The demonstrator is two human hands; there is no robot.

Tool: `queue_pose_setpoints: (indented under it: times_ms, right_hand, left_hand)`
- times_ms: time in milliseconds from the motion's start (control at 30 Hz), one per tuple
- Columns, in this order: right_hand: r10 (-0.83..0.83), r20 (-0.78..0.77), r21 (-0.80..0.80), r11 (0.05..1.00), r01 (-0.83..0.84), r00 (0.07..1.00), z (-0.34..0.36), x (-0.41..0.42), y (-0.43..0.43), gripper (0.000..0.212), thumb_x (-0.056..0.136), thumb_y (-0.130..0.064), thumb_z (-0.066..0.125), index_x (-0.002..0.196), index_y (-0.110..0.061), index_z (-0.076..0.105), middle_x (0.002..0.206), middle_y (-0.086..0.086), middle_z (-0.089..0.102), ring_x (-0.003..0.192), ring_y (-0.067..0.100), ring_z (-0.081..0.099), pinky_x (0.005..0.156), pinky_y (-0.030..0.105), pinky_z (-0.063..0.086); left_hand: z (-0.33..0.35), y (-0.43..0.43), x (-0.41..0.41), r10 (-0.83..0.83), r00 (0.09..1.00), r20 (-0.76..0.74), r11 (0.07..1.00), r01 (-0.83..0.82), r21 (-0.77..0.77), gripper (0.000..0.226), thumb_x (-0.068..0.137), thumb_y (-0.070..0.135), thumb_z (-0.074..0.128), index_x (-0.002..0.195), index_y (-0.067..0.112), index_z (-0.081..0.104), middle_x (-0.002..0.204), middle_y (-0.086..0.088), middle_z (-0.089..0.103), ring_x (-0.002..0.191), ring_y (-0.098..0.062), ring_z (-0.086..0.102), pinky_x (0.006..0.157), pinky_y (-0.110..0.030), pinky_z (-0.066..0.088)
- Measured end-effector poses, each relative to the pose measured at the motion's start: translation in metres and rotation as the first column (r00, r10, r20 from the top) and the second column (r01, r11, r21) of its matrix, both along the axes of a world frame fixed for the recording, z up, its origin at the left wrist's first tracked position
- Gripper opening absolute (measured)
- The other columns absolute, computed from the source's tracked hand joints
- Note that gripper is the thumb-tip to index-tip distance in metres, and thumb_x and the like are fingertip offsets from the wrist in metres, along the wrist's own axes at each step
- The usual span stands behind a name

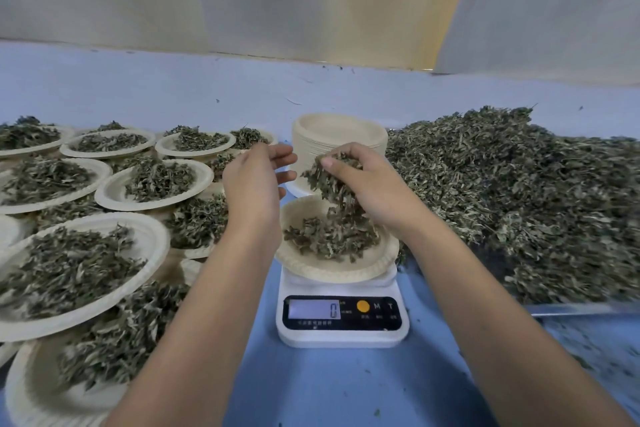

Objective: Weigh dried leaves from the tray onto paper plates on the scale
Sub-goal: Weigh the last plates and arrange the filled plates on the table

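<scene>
Nearest, on the blue desk (329, 388), sits the white scale (341, 336). Its screen (313, 309) seems to read 0, but it is blurry. On the scale rests 1 paper plate (313, 270) with a small heap of dried leaves (325, 239). Just above it, the right hand (369, 185) has its grip curled round a bunch of leaves, and some hang down toward the plate. The left hand (256, 180) is beside it, grip apart and holding nothing. So the step in hand looks like filling this plate. Next, the person should let leaves drop slowly and watch the number. Many full plates (145, 253) lie to the left. Farther back stands a stack of empty plates (339, 132). The tray (581, 308) on the right holds the big pile.
</scene>
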State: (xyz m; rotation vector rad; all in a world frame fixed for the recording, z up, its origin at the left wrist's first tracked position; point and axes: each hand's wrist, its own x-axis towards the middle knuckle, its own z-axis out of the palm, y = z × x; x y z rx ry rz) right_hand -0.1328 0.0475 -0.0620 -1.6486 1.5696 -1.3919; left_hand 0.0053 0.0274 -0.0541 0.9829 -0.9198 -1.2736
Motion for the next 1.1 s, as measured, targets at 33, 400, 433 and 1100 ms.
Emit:
queue_pose_setpoints:
  times_ms: [33, 400, 433, 1100]
  right_hand:
    - [-0.012, 0.034, -0.031, 0.999, 0.013, 0.999, 0.001, 0.000, 0.000, 0.019, 0.094, -0.029, 0.056, 0.106, -0.016, 0.061, 0.100, -0.008, 0.065, 0.084, -0.004, 0.057, 0.065, 0.002, 0.041]
    - [-0.081, 0.331, -0.126, 0.984, 0.129, 0.940, 0.009, 0.003, 0.000, 0.016, 0.096, -0.029, 0.053, 0.107, -0.019, 0.059, 0.113, 0.002, 0.065, 0.108, 0.017, 0.060, 0.100, 0.041, 0.045]
    - [-0.083, 0.329, -0.126, 0.983, 0.131, 0.941, 0.008, 0.003, 0.000, 0.017, 0.096, -0.028, 0.053, 0.108, -0.017, 0.059, 0.108, 0.000, 0.066, 0.103, 0.013, 0.061, 0.095, 0.034, 0.048]
    - [-0.067, 0.086, -0.028, 0.997, 0.069, 0.994, -0.006, 0.003, -0.001, 0.009, 0.092, -0.022, 0.060, 0.099, -0.018, 0.064, 0.097, -0.012, 0.065, 0.089, -0.003, 0.059, 0.071, 0.002, 0.040]
  left_hand:
    - [0.000, 0.000, 0.000, -0.002, 1.000, -0.002, 1.000, 0.002, 0.002, 0.027, 0.093, 0.015, 0.043, 0.083, 0.016, 0.068, 0.076, 0.006, 0.070, 0.054, -0.005, 0.056, 0.049, -0.016, 0.039]
    - [-0.001, 0.003, -0.003, -0.029, 1.000, -0.004, 1.000, 0.029, 0.002, 0.029, 0.094, 0.013, 0.042, 0.080, 0.016, 0.067, 0.074, 0.005, 0.069, 0.053, -0.006, 0.054, 0.046, -0.014, 0.038]
    - [-0.002, 0.003, -0.003, -0.029, 1.000, -0.001, 1.000, 0.029, 0.001, 0.029, 0.093, 0.013, 0.042, 0.080, 0.016, 0.067, 0.073, 0.006, 0.069, 0.053, -0.005, 0.054, 0.046, -0.014, 0.038]
    - [-0.003, 0.002, -0.002, -0.018, 1.000, 0.004, 1.000, 0.018, 0.018, 0.028, 0.093, 0.014, 0.042, 0.082, 0.015, 0.068, 0.076, 0.005, 0.070, 0.054, -0.005, 0.055, 0.046, -0.013, 0.039]
